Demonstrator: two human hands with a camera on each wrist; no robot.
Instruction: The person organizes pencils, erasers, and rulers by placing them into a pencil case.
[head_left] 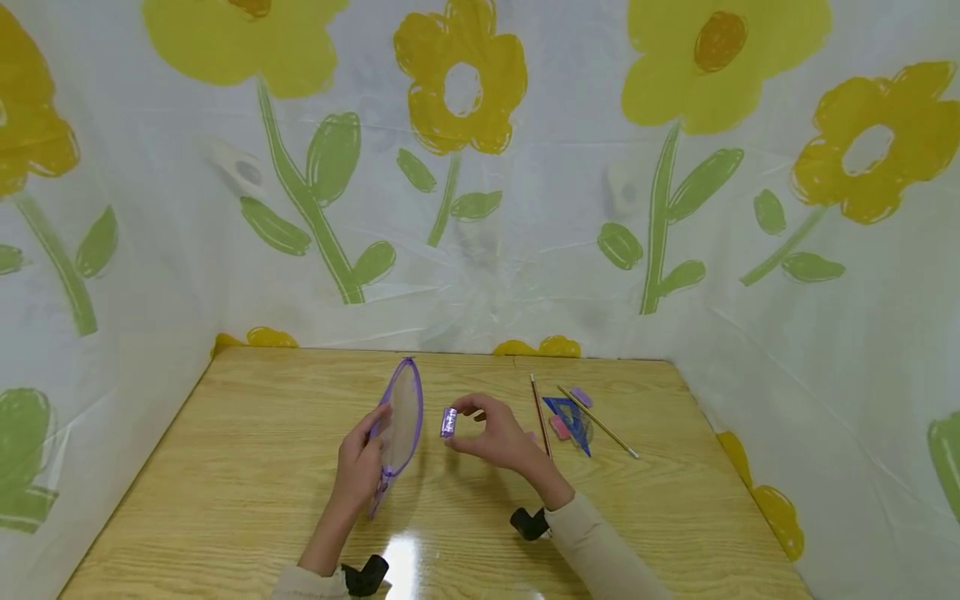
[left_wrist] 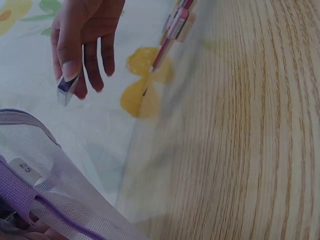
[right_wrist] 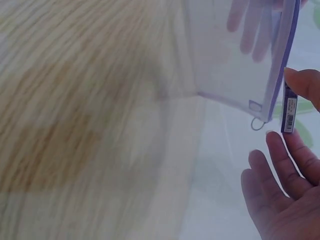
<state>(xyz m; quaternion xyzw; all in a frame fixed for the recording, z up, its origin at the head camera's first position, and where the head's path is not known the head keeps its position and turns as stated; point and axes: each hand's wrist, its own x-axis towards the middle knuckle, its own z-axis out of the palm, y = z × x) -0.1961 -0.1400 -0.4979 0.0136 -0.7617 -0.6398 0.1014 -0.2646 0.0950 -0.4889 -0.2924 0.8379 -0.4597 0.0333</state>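
Observation:
A mesh zip pouch (head_left: 407,417) with purple trim stands on edge above the wooden table, its mouth side turned toward the right. My left hand (head_left: 362,463) grips it by its left side, with fingers showing through the mesh in the right wrist view. Close to the pouch's right, my right hand (head_left: 497,433) pinches a small shiny purple box (head_left: 448,422) between thumb and fingertips. In the right wrist view a barcode label shows on the box (right_wrist: 289,111), beside the pouch's purple edge (right_wrist: 284,65). A small metal ring (right_wrist: 257,124) hangs at the pouch's corner.
To the right of my right hand lie a dark red pencil (head_left: 541,417), a gold pencil (head_left: 603,427), a blue set square (head_left: 564,413), a pink eraser (head_left: 559,427) and a purple one (head_left: 581,397). White flower-printed sheeting (head_left: 480,275) walls the table (head_left: 247,467) at back and sides.

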